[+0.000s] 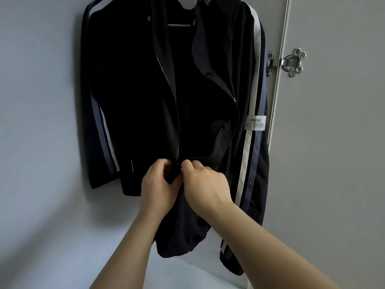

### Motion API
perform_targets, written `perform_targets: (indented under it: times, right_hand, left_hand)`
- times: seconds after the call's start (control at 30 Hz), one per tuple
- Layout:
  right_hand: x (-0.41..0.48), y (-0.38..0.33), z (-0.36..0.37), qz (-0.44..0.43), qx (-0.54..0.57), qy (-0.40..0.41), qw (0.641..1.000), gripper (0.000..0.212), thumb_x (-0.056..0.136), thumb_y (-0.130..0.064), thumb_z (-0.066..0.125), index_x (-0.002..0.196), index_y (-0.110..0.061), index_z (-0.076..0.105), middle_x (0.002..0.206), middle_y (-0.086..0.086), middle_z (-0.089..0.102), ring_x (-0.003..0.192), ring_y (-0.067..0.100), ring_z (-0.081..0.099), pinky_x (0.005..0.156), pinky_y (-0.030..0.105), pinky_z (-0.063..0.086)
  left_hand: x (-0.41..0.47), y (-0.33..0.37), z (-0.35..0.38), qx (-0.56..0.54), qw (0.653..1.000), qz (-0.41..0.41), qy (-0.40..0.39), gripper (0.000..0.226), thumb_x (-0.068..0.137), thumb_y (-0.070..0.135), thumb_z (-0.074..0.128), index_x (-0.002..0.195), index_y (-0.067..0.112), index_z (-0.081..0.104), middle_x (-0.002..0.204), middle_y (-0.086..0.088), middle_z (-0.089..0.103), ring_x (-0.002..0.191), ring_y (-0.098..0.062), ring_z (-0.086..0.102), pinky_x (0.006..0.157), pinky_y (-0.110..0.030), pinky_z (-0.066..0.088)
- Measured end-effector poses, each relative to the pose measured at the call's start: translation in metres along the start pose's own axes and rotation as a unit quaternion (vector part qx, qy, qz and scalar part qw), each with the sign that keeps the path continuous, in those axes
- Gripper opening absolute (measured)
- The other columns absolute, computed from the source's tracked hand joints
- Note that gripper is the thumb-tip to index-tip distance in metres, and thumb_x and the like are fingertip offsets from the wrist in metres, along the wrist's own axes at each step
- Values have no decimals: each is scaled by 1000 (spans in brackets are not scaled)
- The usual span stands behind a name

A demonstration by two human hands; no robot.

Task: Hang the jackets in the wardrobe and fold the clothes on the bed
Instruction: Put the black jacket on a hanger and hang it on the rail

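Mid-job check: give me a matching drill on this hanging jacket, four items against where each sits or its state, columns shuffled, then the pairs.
1 zipper
2 white label
3 metal hinge
4 hanger bar

A on the door edge, at right
B high up, inside the jacket collar
C on the striped sleeve
D unzipped; left hand and right hand pinch its bottom end

Pairs: 1-D, 2-C, 3-A, 4-B

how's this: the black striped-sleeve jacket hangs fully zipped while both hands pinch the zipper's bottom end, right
No. In the head view the black jacket with white and blue sleeve stripes hangs unzipped while the left hand and right hand pinch the zipper's bottom end.
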State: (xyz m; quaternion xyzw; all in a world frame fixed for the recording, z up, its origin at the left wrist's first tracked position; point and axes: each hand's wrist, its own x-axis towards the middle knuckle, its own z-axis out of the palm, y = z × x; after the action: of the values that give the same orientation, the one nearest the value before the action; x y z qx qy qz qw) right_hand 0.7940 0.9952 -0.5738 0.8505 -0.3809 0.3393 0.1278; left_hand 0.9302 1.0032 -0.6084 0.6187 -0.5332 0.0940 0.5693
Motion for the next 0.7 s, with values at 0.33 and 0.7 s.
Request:
perform_targets:
  times: [0.33, 0.7]
  right_hand:
    - [8, 6, -11, 13, -58, 86, 995, 17, 88, -19, 73, 83, -18, 56, 64, -4, 56, 40, 20, 47, 46, 20, 4]
    - [64, 34, -75, 11, -89, 137, 987, 21, 109, -28, 37, 104, -16, 53, 87, 1, 62, 57, 26, 48, 48, 28, 22]
  left_hand:
    - [-5, -13, -3, 10, 983, 157, 92, 10, 89, 9, 76, 81, 6, 71, 76, 5, 64, 69, -9, 59, 63, -23, 49]
    - [18, 9, -2, -1, 984, 151, 95, 18, 96, 28, 70, 98, 10, 73, 87, 6, 69, 79, -6, 64, 71, -24, 55]
